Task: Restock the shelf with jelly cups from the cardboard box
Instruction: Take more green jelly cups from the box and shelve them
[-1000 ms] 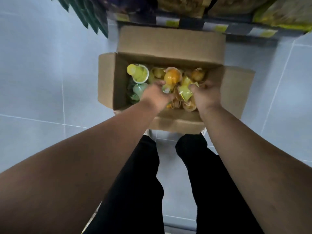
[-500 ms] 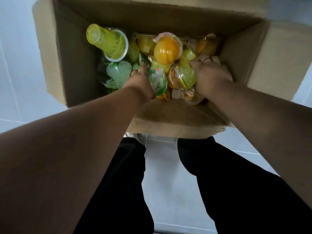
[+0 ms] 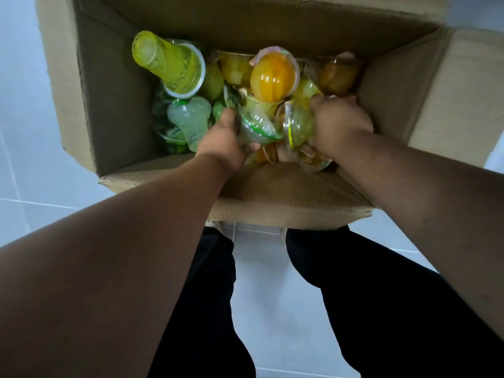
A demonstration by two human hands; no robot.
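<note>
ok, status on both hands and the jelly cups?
Left hand grips green-trimmed cup inside cardboard box. Right hand grips yellowish cup beside it. Neither lifted clear of the pile. Loose cups crowd around; shelf out of view.

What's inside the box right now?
Piled jelly cups: a tall yellow cup, an orange cup, a pale green cup. Left hand and right hand grip cups. Hands and pile hide the box bottom.
</note>
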